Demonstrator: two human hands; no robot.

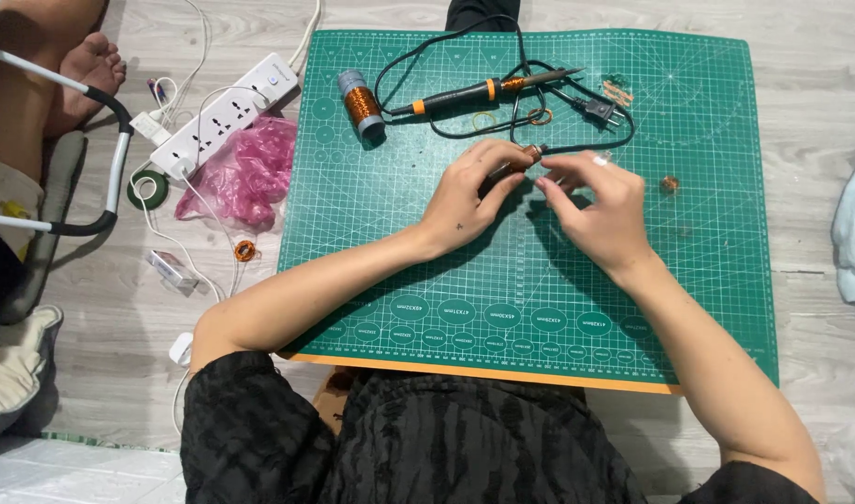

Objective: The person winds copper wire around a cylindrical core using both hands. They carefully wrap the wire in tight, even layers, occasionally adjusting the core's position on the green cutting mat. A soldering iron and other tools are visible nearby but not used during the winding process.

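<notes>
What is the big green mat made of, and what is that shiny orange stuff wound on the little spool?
The green mat looks like soft plastic or rubber: matte, flat, printed with a pale grid. The spool seems wound with thin copper wire, judging by its glossy orange-brown metallic shine. The left hand and right hand pinch a small rod wrapped in similar coppery wire, though that is too small to be sure.

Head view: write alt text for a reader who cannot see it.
A person's left hand and right hand pinch a small copper-wound rod over a green cutting mat on the floor. Behind the hands lie a soldering iron and a copper wire spool; a white power strip sits off the mat.
</notes>
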